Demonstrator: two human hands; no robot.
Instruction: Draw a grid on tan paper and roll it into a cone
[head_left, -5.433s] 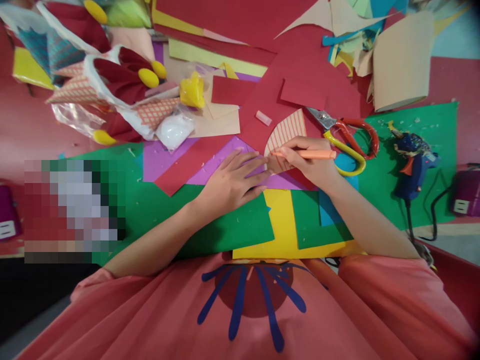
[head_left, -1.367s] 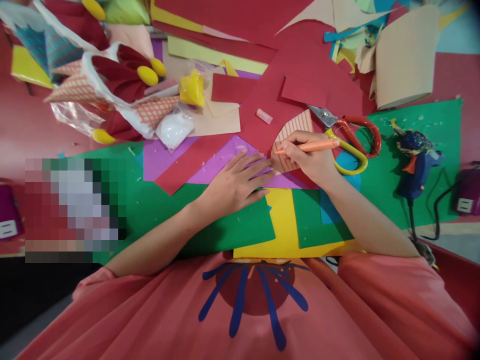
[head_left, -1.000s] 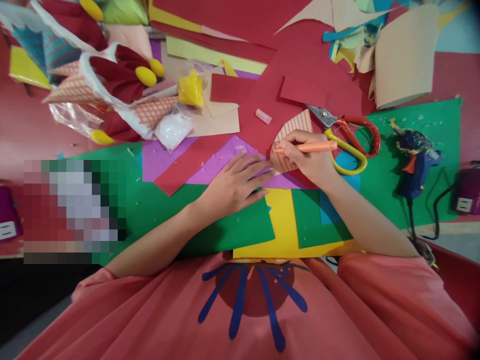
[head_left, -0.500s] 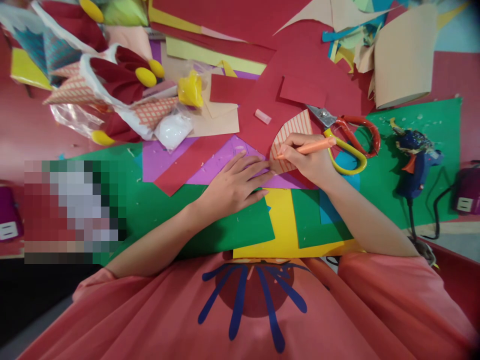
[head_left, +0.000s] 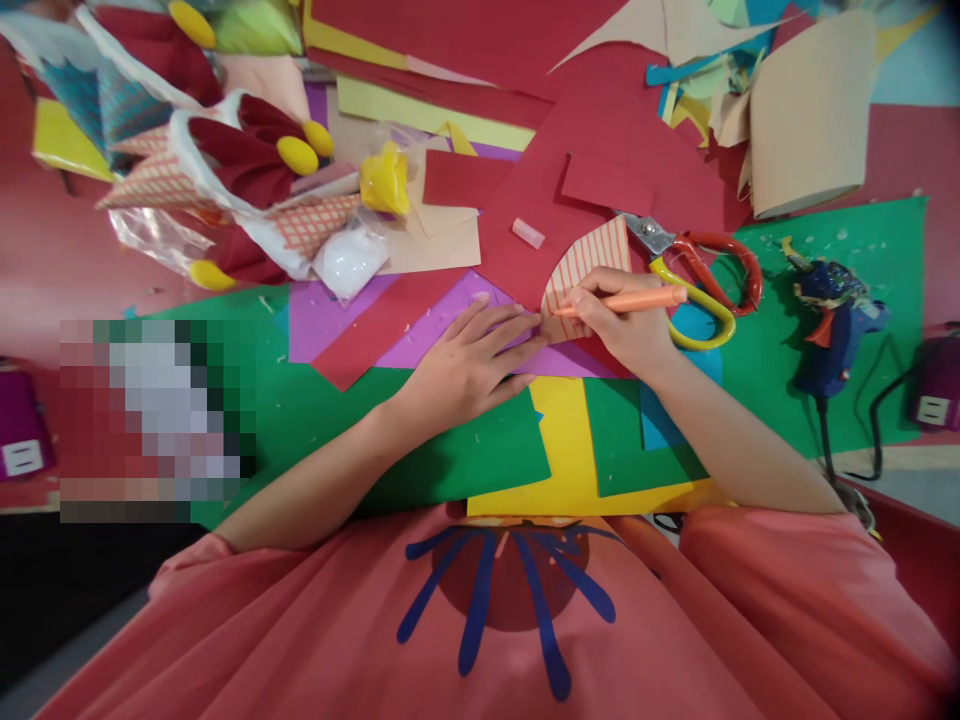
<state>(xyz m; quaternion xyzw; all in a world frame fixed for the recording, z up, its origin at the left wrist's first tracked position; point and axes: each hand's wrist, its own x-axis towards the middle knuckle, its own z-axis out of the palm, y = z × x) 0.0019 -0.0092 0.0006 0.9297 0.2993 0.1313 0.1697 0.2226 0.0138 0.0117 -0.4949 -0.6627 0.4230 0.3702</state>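
Observation:
My right hand (head_left: 626,325) is closed around an orange marker (head_left: 649,299), its tip on a cream fan-shaped paper (head_left: 592,262) with orange stripes. My left hand (head_left: 480,355) lies flat with fingers spread, its fingertips at the lower left edge of that piece. Beneath are purple paper (head_left: 424,325) and red paper (head_left: 517,270). Scissors (head_left: 694,260) with one red and one yellow handle lie just right of the striped paper, partly behind my right hand. A short pale pink stick (head_left: 528,233) rests on the red paper above.
A blue glue gun (head_left: 831,340) with a black cord lies at right on green sheet (head_left: 892,270). Behind it stands a beige paper cylinder (head_left: 810,120). Red and white crafted pieces (head_left: 247,180) and a yellow bundle in plastic (head_left: 385,180) are at upper left.
The rear end of the orange marker has tilted lower and swung slightly right, while its tip has moved a little on the striped paper. My left hand stays nearly in place.

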